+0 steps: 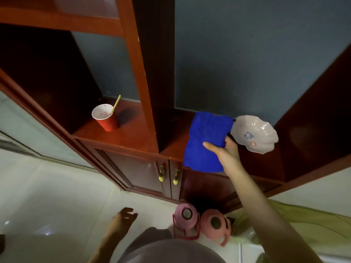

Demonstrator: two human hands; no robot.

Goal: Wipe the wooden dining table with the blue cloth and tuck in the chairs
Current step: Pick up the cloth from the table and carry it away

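Single head cam, wide-angle, pitched forward and steeply down. Wooden cabinet (129, 133) close, filling upper and middle frame. Tiled floor (47, 186) lower left, wearer's torso (171, 251) at bottom centre, straight lines bowed toward the edges.

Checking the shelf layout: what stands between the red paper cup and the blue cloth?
In the head view, the cabinet's upright wooden divider separates the red cup from the blue cloth.

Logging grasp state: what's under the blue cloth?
Only the cabinet shelf shows under the blue cloth, whose near end overhangs the edge. The right hand pinches it, thumb on top; anything beneath is covered.
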